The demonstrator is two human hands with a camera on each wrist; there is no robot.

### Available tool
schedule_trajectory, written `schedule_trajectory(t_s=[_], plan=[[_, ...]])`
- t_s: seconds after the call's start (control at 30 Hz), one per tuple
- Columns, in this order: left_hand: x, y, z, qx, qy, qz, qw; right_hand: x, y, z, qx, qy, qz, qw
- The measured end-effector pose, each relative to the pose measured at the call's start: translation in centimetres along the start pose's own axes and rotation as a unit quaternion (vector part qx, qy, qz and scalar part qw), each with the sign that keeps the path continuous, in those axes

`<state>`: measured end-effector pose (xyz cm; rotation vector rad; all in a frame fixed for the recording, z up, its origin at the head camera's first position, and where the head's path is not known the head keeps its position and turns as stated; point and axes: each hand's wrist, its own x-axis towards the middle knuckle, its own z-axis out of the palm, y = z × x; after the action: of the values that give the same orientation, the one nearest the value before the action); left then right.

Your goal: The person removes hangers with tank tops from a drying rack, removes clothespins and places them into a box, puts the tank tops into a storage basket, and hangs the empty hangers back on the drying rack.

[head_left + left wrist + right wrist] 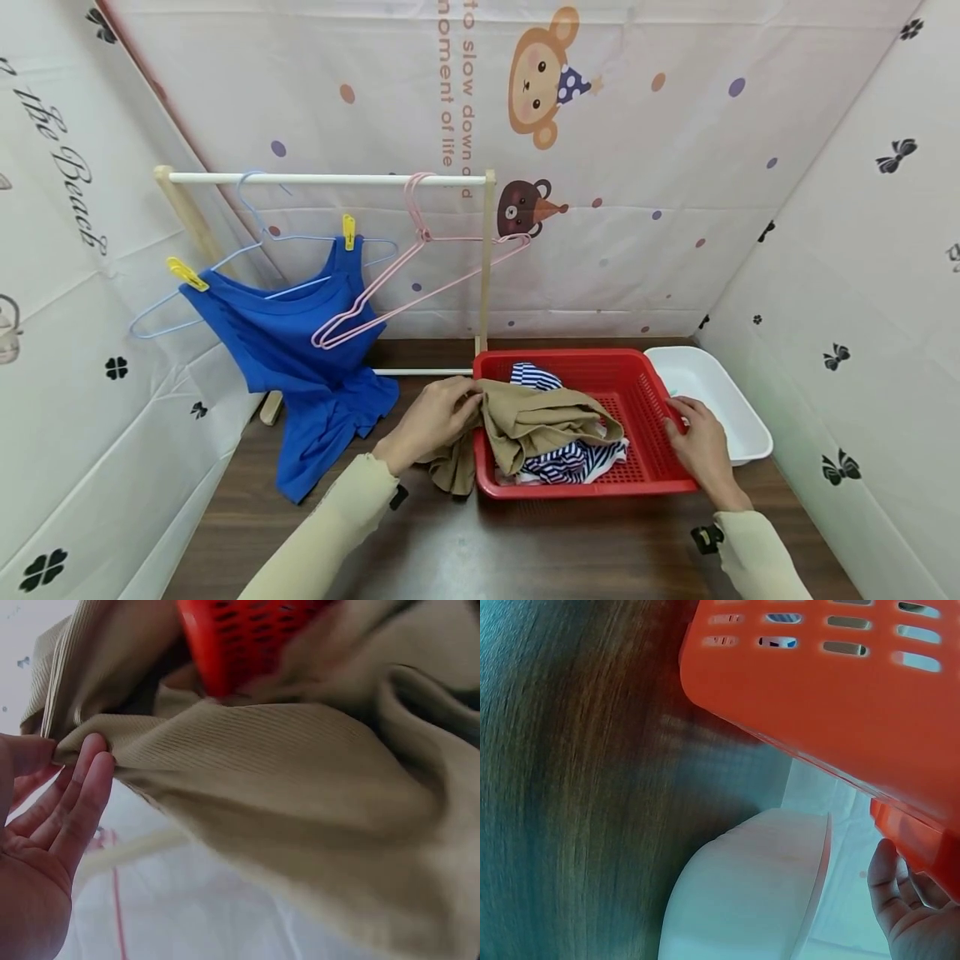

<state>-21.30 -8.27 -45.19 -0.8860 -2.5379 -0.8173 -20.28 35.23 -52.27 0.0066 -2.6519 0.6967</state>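
Observation:
My left hand (435,418) pinches a fold of a khaki garment (540,417) at the left rim of a red plastic basket (570,357). Part of the cloth lies in the basket and part hangs over its left side. The left wrist view shows thumb and fingers nipping the finely ribbed fabric (262,765). With my right hand (702,443) I grip the basket's right rim; in the right wrist view the fingers (885,874) curl at the rim from outside. Blue-and-white striped clothes (566,464) lie under the khaki garment.
A white tub (712,383) stands just right of the basket. Behind on the left, a rack with a white rail (322,178) carries a blue tank top (300,333) clipped by yellow pegs (348,232) to a blue hanger, plus pink hangers (375,292). Printed cloth walls surround the wooden table (555,550).

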Motion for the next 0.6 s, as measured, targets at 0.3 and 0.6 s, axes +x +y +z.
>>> schedule_trajectory(t_s=[0.3,0.6], plan=[[2.0,2.3,2.3,0.017,-0.013,0.058,0.9981,0.0,0.3,0.4,0.008,0.017,-0.024,0.9995],[1.3,2.8,3.7,0.075,-0.132,0.050,0.9871,0.0,0.4,0.1,0.012,0.003,-0.010,0.9999]])
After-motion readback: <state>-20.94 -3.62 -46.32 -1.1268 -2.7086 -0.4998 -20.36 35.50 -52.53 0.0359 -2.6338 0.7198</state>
